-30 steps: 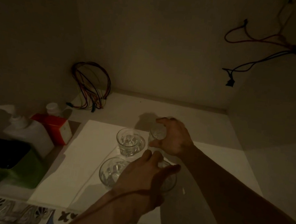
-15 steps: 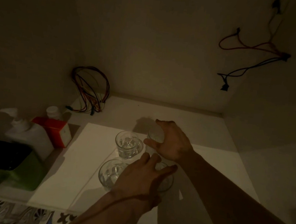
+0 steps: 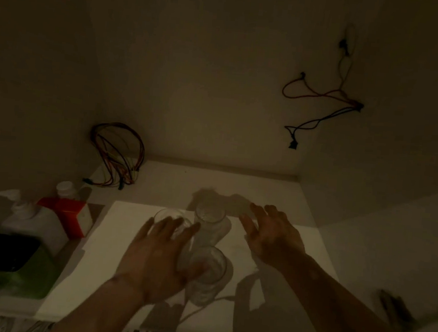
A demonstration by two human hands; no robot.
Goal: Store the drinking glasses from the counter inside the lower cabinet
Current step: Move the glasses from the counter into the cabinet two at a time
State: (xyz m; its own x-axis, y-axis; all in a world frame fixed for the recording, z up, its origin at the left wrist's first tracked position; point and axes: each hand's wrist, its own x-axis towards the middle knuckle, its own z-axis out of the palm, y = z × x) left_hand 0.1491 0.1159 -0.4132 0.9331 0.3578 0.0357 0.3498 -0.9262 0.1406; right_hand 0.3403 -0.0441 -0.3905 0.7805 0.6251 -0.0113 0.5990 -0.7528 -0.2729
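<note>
- Both hands have let go since a second ago: the right hand (image 3: pixel 272 235) has come off the rear glass (image 3: pixel 208 219), fingers spread.
- Left hand (image 3: pixel 155 258) hovers relaxed over the left glass (image 3: pixel 171 218), beside the front glass (image 3: pixel 206 271), holding nothing.
- Glasses cluster upright mid-shelf on the white liner (image 3: pixel 114 238), likely kept close to save room inside the cabinet.

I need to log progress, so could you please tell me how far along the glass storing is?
Done: three glasses stand on the white liner in the cabinet: back-left glass, back-right glass, front glass. In hand: nothing; left hand and right hand hover open. Left: any glasses remaining on the counter, out of view.
</note>
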